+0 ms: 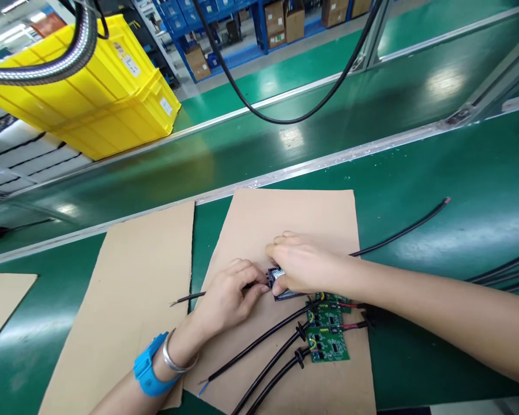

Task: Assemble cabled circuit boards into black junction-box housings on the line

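My left hand (pixel 233 291) is closed, its thumb and fingertips pinched at the left end of a small black housing (pixel 285 294). A black cable with bare wire ends (pixel 190 298) passes beneath this hand. My right hand (pixel 296 262) is closed over the housing's upper part and partly covers it. Both hands are over a cardboard sheet (pixel 328 216). Just below the right hand lie several green circuit boards (pixel 328 344) with black cables (pixel 259 347) attached and short red and black wires on their right side.
Another cardboard sheet (pixel 142 276) lies to the left on the green table (pixel 436 346). Stacked yellow bins (pixel 125 109) stand at the upper left. A black cable (pixel 281 121) loops down from above, and more cables (pixel 506 271) lie at the right.
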`<control>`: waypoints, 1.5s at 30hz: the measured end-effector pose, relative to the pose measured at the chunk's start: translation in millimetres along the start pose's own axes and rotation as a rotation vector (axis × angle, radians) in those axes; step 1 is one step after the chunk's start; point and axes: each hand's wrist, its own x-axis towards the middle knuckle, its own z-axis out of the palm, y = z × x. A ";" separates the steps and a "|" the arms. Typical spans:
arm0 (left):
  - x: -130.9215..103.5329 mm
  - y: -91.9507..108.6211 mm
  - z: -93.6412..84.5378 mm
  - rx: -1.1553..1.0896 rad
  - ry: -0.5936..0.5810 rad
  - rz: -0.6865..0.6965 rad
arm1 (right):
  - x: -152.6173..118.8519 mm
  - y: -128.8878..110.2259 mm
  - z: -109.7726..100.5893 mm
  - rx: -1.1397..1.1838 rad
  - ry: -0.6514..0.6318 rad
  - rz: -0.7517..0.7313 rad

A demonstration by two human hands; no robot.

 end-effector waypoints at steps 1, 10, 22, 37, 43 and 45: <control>0.6 -0.9 1.6 -0.005 0.004 0.002 | 4.4 -4.6 -0.2 -0.026 -0.022 -0.015; 2.7 15.8 -6.7 0.081 0.038 0.012 | -15.3 10.5 -15.9 0.047 0.001 -0.072; 8.8 25.2 14.5 0.322 -0.154 0.309 | -44.6 26.1 -6.5 0.107 0.018 -0.081; 8.4 16.0 22.7 0.185 -0.081 0.280 | -67.1 49.2 -25.5 0.154 -0.083 0.114; 8.5 17.2 23.3 0.212 -0.084 0.271 | -56.8 34.2 -13.8 0.129 -0.029 0.033; 8.2 17.0 24.0 0.215 -0.084 0.274 | -53.9 33.4 -7.0 0.078 0.005 -0.055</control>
